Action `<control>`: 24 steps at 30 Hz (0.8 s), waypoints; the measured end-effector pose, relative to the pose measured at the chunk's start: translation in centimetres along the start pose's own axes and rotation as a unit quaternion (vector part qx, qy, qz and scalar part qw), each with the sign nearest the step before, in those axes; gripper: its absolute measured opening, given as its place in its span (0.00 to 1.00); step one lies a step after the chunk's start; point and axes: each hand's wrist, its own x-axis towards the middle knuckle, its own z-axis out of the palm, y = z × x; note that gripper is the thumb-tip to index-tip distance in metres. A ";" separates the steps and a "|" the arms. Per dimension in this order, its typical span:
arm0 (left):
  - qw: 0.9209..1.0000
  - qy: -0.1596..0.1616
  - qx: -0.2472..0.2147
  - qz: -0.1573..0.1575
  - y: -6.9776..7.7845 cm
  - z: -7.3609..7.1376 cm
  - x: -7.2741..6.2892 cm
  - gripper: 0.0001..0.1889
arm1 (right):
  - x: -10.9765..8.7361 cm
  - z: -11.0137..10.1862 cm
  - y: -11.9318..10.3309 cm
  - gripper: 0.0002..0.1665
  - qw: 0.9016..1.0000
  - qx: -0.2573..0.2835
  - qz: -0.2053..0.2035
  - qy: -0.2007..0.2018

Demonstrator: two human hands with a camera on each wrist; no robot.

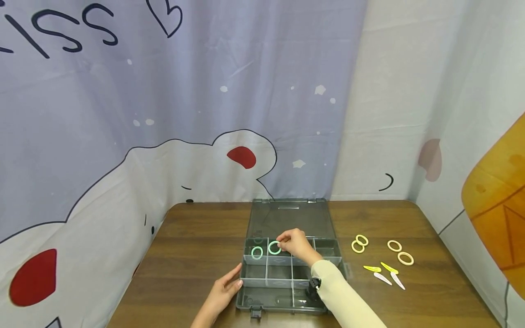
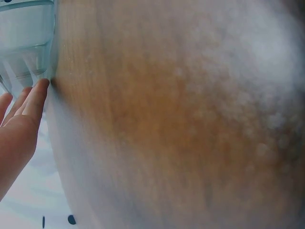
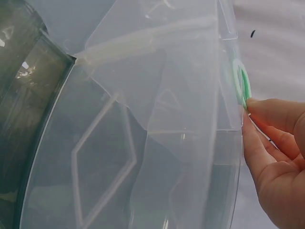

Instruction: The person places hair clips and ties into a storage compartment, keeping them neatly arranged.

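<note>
In front of you hangs a pale printed curtain (image 1: 287, 91) (you can make out black lettering, a heart and red patches on it). Below it stands your brown wooden counter (image 1: 197, 232). Towards your right lie four pale yellow rings (image 1: 406, 263) in two pairs, and nearer you, two yellow clips (image 1: 372, 269) and two whitish clips (image 1: 383, 278).

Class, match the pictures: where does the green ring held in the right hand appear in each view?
Head: green ring at lower middle, pinched by the right hand.
Left wrist: not in it.
Right wrist: right side, above mid-height, at the fingertips.
Shared landmark: the box.
</note>
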 end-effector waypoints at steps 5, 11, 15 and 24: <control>1.000 0.003 0.000 -0.001 0.1 0.0 -0.1 0.29 | -0.1 0.0 0.2 0.05 1.000 -0.007 -0.009 -0.004; 1.000 0.003 0.001 0.001 0.1 0.0 -0.1 0.29 | 0.0 -0.1 0.6 0.07 1.000 -0.011 -0.008 -0.006; 1.000 0.004 0.000 0.005 -0.1 0.0 0.0 0.29 | 0.0 -0.2 0.8 0.09 1.000 -0.010 -0.004 -0.005; 1.000 0.003 0.000 0.008 -0.2 0.0 0.2 0.29 | -0.1 -0.8 1.0 0.12 0.999 0.038 0.008 -0.015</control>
